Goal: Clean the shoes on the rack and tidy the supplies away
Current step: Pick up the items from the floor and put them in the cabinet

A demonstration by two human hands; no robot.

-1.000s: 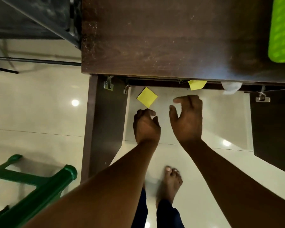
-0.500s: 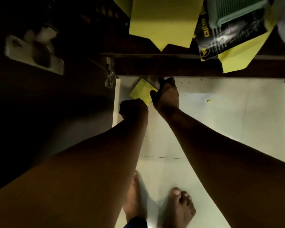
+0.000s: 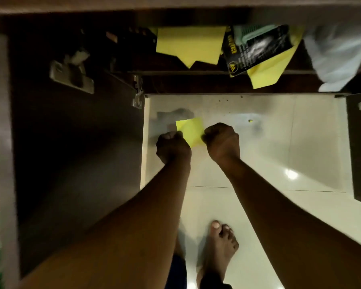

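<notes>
Both hands have a grip on the same small yellow cloth (image 3: 189,130): the left hand (image 3: 173,146) is curled into a fist at the cloth's left edge, and the right hand (image 3: 221,140) is curled at its right edge, so the folded square is stretched between the two fists with its upper corner sticking up past the knuckles. Whether the cloth is lifted off the floor (image 3: 279,147) or lies against it cannot be told from above. The hands are held low over pale glossy tiles, just in front of an open dark wooden cabinet (image 3: 77,142), whose left door (image 3: 71,174) stands swung out with a metal hinge (image 3: 138,94) at its inner edge. Inside the cabinet, on a shelf (image 3: 196,72) above the hands, lie a larger yellow cloth (image 3: 188,46), a black packet with yellow lettering (image 3: 256,51) resting partly over another yellow cloth (image 3: 269,71), and a pale green brush-like item (image 3: 252,32) tucked behind the packet. To the right of these hangs something white and blurred (image 3: 338,55). A small yellow speck (image 3: 250,120) lies on the tiles to the right of the hands. A bare foot (image 3: 219,247) stands on the floor at the bottom, between the two forearms.
</notes>
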